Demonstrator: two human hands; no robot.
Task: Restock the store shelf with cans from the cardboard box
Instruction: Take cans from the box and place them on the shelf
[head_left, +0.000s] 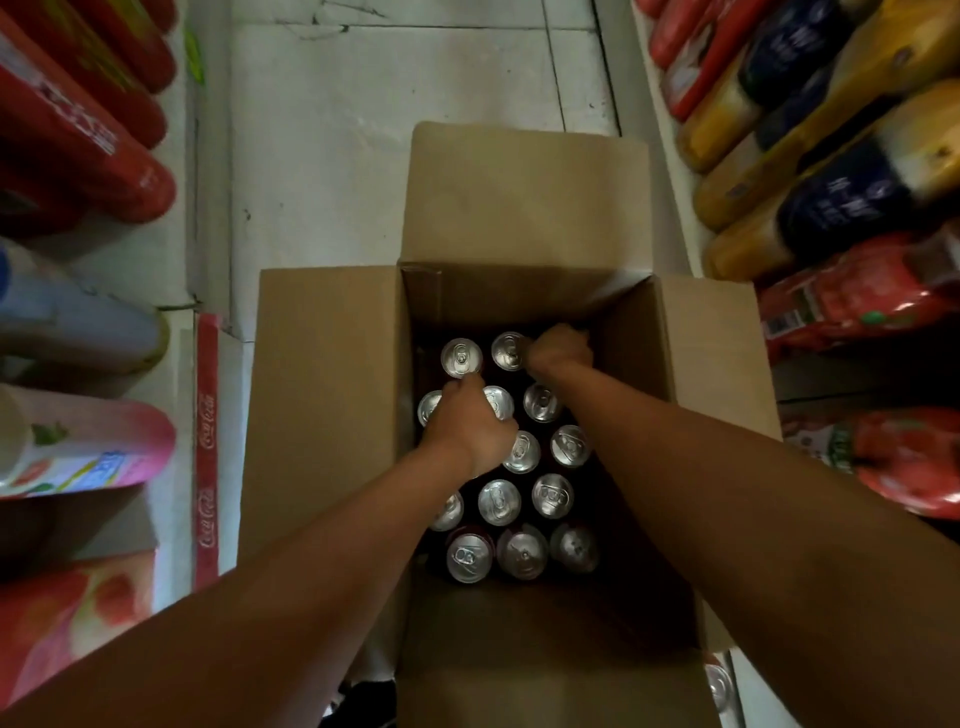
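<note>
An open cardboard box (332, 395) stands on the floor below me, flaps spread. Inside stand several cans (500, 501) with silver tops and dark red sides. My left hand (467, 428) reaches into the box and closes over a can in the second row on the left; its top is mostly hidden under my fingers. My right hand (560, 351) is deeper in, at the far right corner, with fingers curled around a can there, next to a can top (510, 352). The can under my right hand is hidden.
Shelves flank the aisle: red bottles (88, 130) and pink cartons (88, 447) on the left, yellow bottles (810, 171) and red packs (872, 301) on the right. A red-branded shelf strip (207, 447) runs by the box. One loose can (719, 686) stands at the lower right.
</note>
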